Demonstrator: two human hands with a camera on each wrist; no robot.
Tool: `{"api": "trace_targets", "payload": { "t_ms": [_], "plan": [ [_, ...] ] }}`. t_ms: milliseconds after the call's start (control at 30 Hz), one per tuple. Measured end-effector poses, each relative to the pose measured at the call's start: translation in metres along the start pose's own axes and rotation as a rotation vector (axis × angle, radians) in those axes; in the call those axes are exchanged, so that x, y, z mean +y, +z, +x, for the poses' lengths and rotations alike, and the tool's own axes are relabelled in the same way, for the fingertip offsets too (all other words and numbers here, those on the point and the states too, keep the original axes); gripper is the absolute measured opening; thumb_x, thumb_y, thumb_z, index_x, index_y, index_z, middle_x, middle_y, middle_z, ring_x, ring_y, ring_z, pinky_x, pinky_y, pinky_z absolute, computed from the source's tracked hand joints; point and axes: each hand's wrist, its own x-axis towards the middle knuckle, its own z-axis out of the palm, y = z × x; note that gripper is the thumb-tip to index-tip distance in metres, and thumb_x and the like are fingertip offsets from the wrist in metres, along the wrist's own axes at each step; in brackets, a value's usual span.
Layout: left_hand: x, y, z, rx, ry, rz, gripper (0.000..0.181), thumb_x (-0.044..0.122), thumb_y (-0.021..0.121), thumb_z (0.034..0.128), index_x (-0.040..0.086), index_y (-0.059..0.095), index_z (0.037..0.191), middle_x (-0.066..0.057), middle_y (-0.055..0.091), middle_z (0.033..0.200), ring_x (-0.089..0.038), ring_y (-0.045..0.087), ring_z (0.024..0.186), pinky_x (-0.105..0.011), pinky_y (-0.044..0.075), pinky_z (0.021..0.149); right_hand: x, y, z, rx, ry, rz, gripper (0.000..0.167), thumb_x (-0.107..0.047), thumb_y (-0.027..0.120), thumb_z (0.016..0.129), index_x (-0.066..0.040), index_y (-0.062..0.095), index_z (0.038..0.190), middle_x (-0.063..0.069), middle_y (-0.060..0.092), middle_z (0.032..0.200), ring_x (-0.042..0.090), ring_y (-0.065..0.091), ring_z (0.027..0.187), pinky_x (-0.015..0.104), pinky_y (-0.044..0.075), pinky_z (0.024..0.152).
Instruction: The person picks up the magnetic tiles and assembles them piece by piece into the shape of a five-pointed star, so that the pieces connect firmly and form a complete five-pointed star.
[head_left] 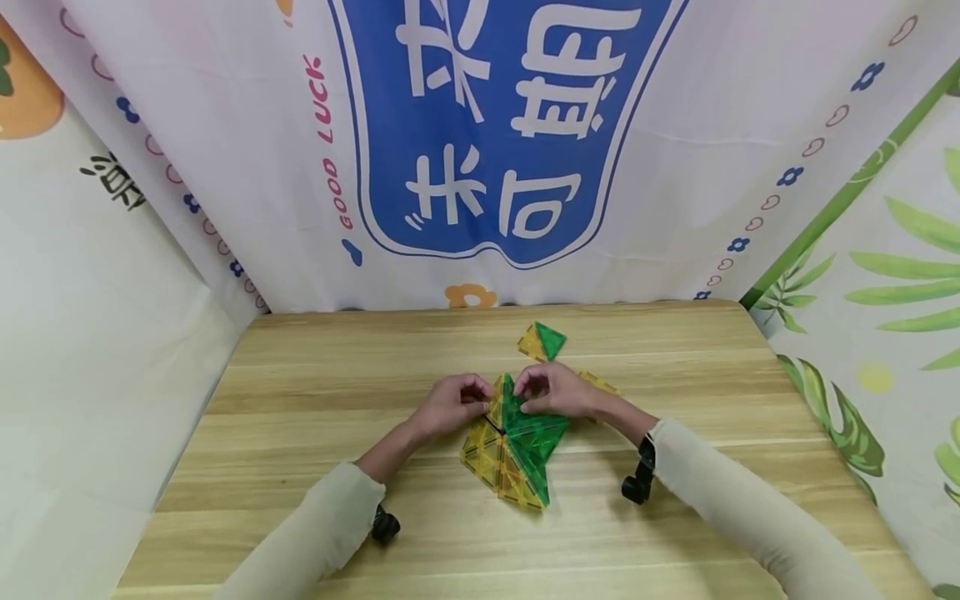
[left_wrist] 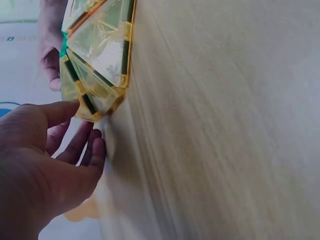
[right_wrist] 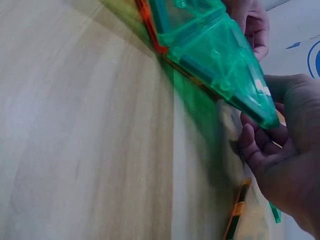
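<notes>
Translucent triangular magnetic tiles are joined into a pointed, star-like shape at the middle of the table, yellow tiles [head_left: 482, 454] on the left and green tiles [head_left: 538, 435] on the right. At its far point, my left hand [head_left: 450, 404] pinches a yellow tile [left_wrist: 80, 90], thumb on the near face and fingers behind. My right hand [head_left: 558, 390] holds the tip of a green tile [right_wrist: 225, 62] on the other side, between thumb and curled fingers. In the right wrist view this green side stands tilted above the wood, casting a green shadow.
Beyond the hands lies a small yellow-and-green tile piece [head_left: 550, 341]. A yellow tile [head_left: 598, 382] sits partly hidden behind my right wrist. The wooden table [head_left: 315, 358] meets a printed curtain [head_left: 300, 275] at its far edge.
</notes>
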Motion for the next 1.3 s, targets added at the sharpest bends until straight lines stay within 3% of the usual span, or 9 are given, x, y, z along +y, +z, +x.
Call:
{"api": "trace_targets", "payload": {
  "t_ms": [167, 267, 367, 467, 567, 767, 867, 1067, 1300],
  "plan": [
    [0.013, 0.003, -0.016, 0.082, 0.014, 0.069, 0.018, 0.006, 0.074, 0.0980, 0.000, 0.069, 0.114, -0.011, 0.071, 0.111, -0.027, 0.068, 0.103, -0.041, 0.059, 0.092, -0.004, 0.000, 0.001, 0.057, -0.067, -0.012, 0.030, 0.002, 0.075, 0.094, -0.004, 0.069, 0.123, 0.014, 0.069, 0.123, 0.032, 0.065, 0.111, 0.031, 0.058, 0.086],
    [0.023, 0.010, -0.027, 0.109, 0.020, 0.163, 0.038, 0.019, 0.079, 0.0966, -0.003, 0.065, 0.124, -0.015, 0.067, 0.116, -0.030, 0.065, 0.105, -0.045, 0.058, 0.091, -0.006, 0.000, 0.003, 0.058, -0.110, -0.013, 0.037, 0.004, 0.074, 0.094, -0.005, 0.068, 0.130, 0.013, 0.064, 0.138, 0.036, 0.062, 0.120, 0.033, 0.059, 0.087],
    [0.031, 0.018, -0.036, 0.092, 0.009, 0.295, 0.061, 0.035, 0.082, 0.0942, -0.004, 0.060, 0.135, -0.018, 0.063, 0.126, -0.031, 0.063, 0.109, -0.046, 0.057, 0.091, -0.008, -0.002, 0.005, 0.025, -0.134, -0.045, 0.035, 0.003, 0.074, 0.096, -0.006, 0.069, 0.129, 0.011, 0.060, 0.146, 0.032, 0.060, 0.127, 0.034, 0.059, 0.091],
    [0.035, 0.027, -0.043, 0.073, -0.020, 0.405, 0.077, 0.049, 0.082, 0.0919, -0.005, 0.055, 0.140, -0.021, 0.060, 0.133, -0.032, 0.063, 0.113, -0.046, 0.059, 0.091, -0.009, -0.003, 0.007, -0.009, -0.162, -0.089, 0.029, 0.001, 0.074, 0.097, -0.007, 0.071, 0.125, 0.012, 0.061, 0.144, 0.031, 0.060, 0.130, 0.037, 0.060, 0.093],
    [0.038, 0.034, -0.047, 0.066, -0.061, 0.459, 0.086, 0.057, 0.081, 0.0896, -0.005, 0.054, 0.142, -0.022, 0.059, 0.136, -0.033, 0.063, 0.117, -0.047, 0.059, 0.094, -0.009, -0.005, 0.009, -0.028, -0.182, -0.127, 0.025, -0.001, 0.075, 0.097, -0.007, 0.073, 0.121, 0.015, 0.063, 0.143, 0.032, 0.060, 0.130, 0.041, 0.060, 0.095],
    [0.041, 0.046, -0.047, 0.063, -0.079, 0.547, 0.091, 0.065, 0.078, 0.0880, -0.003, 0.052, 0.143, -0.019, 0.059, 0.132, -0.030, 0.060, 0.114, -0.046, 0.061, 0.087, -0.010, -0.008, 0.007, -0.012, -0.171, -0.182, 0.023, -0.004, 0.080, 0.094, -0.008, 0.076, 0.116, 0.013, 0.064, 0.136, 0.031, 0.061, 0.126, 0.040, 0.060, 0.096],
    [0.041, 0.049, -0.045, 0.055, -0.068, 0.554, 0.088, 0.062, 0.077, 0.0896, -0.001, 0.051, 0.145, -0.020, 0.058, 0.136, -0.031, 0.060, 0.118, -0.046, 0.061, 0.087, -0.009, -0.011, 0.001, 0.001, -0.184, -0.220, 0.022, -0.005, 0.081, 0.093, -0.006, 0.076, 0.114, 0.012, 0.064, 0.130, 0.029, 0.062, 0.120, 0.040, 0.061, 0.094],
    [0.038, 0.044, -0.038, -0.003, -0.032, 0.474, 0.072, 0.044, 0.079, 0.0918, 0.002, 0.055, 0.145, -0.019, 0.057, 0.140, -0.033, 0.059, 0.126, -0.051, 0.057, 0.098, -0.008, -0.017, -0.020, 0.034, -0.224, -0.340, 0.021, -0.007, 0.083, 0.092, -0.006, 0.077, 0.112, 0.008, 0.063, 0.117, 0.025, 0.067, 0.097, 0.038, 0.063, 0.083],
    [0.033, 0.035, -0.033, -0.084, 0.032, 0.403, 0.050, 0.034, 0.077, 0.0937, 0.008, 0.066, 0.135, -0.014, 0.059, 0.138, -0.034, 0.055, 0.131, -0.055, 0.051, 0.107, -0.008, -0.021, -0.056, 0.068, -0.198, -0.412, 0.018, -0.009, 0.082, 0.093, -0.011, 0.078, 0.110, 0.003, 0.064, 0.109, 0.018, 0.063, 0.091, 0.032, 0.059, 0.077]
  ]
}}
